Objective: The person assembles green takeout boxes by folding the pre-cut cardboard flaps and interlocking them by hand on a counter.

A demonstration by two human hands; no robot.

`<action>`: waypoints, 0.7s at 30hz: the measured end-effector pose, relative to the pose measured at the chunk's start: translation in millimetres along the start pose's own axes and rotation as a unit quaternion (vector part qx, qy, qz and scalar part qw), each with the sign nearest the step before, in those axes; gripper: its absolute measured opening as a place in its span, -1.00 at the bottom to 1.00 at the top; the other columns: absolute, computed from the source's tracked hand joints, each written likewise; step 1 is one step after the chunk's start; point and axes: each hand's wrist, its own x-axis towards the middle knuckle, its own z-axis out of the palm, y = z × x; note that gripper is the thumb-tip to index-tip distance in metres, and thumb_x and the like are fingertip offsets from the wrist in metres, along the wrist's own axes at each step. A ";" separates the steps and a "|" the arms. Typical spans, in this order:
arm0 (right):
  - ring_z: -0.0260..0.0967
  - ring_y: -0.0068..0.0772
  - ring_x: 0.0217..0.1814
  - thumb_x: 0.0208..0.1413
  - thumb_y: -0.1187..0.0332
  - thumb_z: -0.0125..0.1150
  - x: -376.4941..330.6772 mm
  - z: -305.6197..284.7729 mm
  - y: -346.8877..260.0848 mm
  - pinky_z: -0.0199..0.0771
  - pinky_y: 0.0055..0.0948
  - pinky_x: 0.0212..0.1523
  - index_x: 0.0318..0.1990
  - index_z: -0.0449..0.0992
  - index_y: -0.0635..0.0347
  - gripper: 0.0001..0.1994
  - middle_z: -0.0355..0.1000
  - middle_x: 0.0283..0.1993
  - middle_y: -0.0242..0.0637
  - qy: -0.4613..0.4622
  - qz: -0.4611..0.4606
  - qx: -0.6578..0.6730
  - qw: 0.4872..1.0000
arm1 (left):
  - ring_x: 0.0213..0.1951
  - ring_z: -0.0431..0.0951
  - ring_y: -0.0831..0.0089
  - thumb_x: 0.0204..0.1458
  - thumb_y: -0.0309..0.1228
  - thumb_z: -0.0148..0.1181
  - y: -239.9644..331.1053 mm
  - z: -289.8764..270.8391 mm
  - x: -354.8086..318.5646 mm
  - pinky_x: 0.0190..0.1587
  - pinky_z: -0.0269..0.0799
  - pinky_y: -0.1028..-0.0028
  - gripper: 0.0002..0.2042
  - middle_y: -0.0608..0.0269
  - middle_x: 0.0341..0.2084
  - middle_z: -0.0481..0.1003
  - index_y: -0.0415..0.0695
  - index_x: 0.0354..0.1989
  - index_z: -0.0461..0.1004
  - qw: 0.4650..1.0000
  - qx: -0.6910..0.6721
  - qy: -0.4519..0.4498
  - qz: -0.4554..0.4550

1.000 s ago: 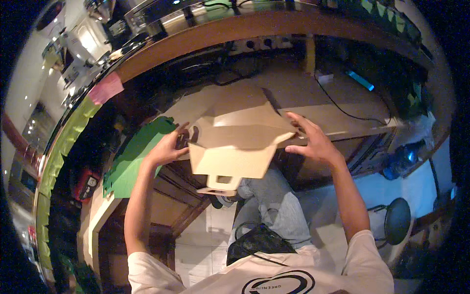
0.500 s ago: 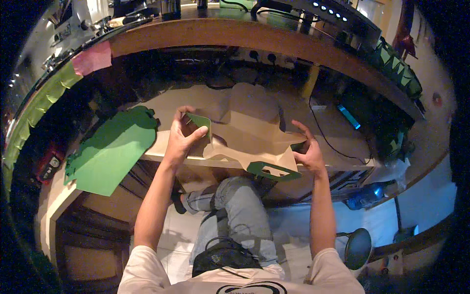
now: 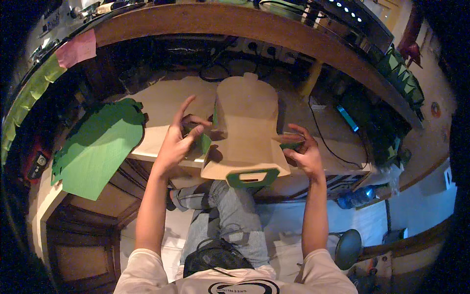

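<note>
Black bag: resting (image 3: pixel 218 258) on the person's lap at the bottom of the frame, above the jeans (image 3: pixel 232 208).
Handle tab: hanging (image 3: pixel 235 180) green side up at the carton's near end, its cut-out showing just below the centre of the frame.
Right hand: pinching (image 3: pixel 308 156) the green right flap (image 3: pixel 291 146) between thumb and fingers, right of centre.
Left hand: touching (image 3: pixel 174 144) the green left flap (image 3: pixel 204 143) with the thumb while the index finger is pointing up; how firmly the fingers are gripping, I cannot tell.
Carton: lying open (image 3: pixel 248 105) mid-frame, brown inside showing, its long panel running up the frame and its near end jutting past the tabletop (image 3: pixel 169 89) edge.
Step in hand: seemingly shaping the side flaps, with the walls not yet standing closed.
Next move: probably calling for both flaps being held evenly and the creases bending without the thin card buckling.
Green card: lying flat (image 3: pixel 100 149) at the left of the frame, apart from the carton.
Blue stick: lying (image 3: pixel 347 118) near a thin cable (image 3: pixel 329 143) at the right.
Pink paper: hanging (image 3: pixel 77 49) from the raised counter's edge, upper left.
</note>
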 end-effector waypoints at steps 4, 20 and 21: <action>0.49 -0.38 0.10 0.01 0.51 0.47 3.6 -3.8 5.2 0.60 -0.39 0.02 0.26 0.39 0.11 -0.38 0.53 0.14 -0.26 -0.004 -0.009 -0.046 0.999 | 0.13 0.45 0.32 0.29 -0.32 0.13 -7.2 -5.1 1.3 0.22 0.31 0.35 -0.32 0.02 0.16 0.42 -0.04 0.51 -0.07 0.994 0.032 0.088 0.051; 0.47 -0.50 -0.01 -0.03 0.44 0.46 -5.4 -7.1 5.8 0.51 -0.49 -0.01 0.22 0.44 0.20 -0.41 0.47 0.14 -0.23 0.058 -0.021 -0.017 0.998 | 0.35 0.29 0.13 -0.03 -0.66 0.08 -28.4 -38.2 1.4 0.28 0.28 0.44 -0.15 -0.08 0.35 0.24 -0.12 0.51 -0.08 0.995 0.084 0.010 -0.054; 0.47 -0.49 -0.02 -0.03 0.43 0.47 -6.0 -7.6 6.1 0.51 -0.47 0.00 0.24 0.43 0.19 -0.39 0.49 0.11 -0.23 0.065 -0.023 -0.011 0.998 | 0.25 0.39 0.18 -0.02 -0.65 0.10 -18.9 -34.8 3.3 0.24 0.33 0.42 -0.20 -0.04 0.25 0.34 -0.14 0.48 -0.01 0.978 0.195 -0.031 -0.070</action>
